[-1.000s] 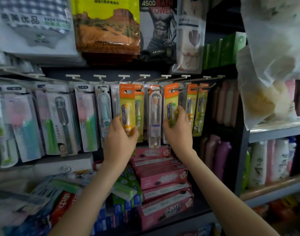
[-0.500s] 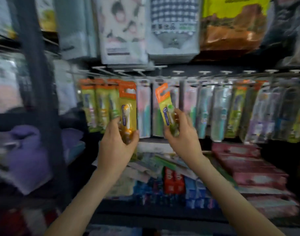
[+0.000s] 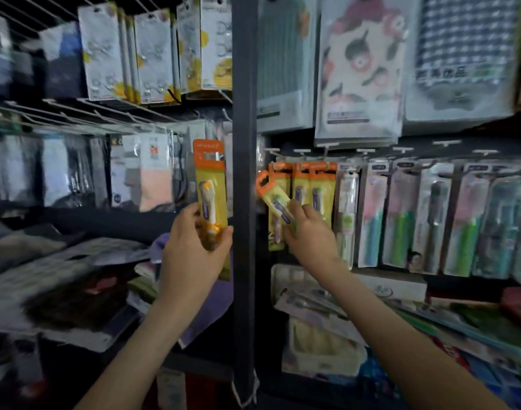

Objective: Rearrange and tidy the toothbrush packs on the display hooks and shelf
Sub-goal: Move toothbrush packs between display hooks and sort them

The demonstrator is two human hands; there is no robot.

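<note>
My left hand (image 3: 191,255) grips the lower end of an orange-and-yellow toothbrush pack (image 3: 211,187), held upright in front of the dark shelf post (image 3: 243,173). My right hand (image 3: 311,235) pinches a second orange-topped pack (image 3: 275,199), tilted with its top to the left. Just behind it, three matching orange-and-yellow packs (image 3: 309,187) hang on the leftmost display hooks (image 3: 300,153). Further right hang several clear packs with pink, green and teal toothbrushes (image 3: 430,220).
Bagged towels (image 3: 362,72) hang above the hooks. Left of the post, a wire rack (image 3: 75,113) carries boxed goods and dark packets. Loose packs and a white tray (image 3: 297,282) lie on the shelf below the hooks. Folded cloth items fill the lower left shelf.
The view has swung left along the rack. Both hands carried their orange packs leftward to the post. The right pack has tilted further.
</note>
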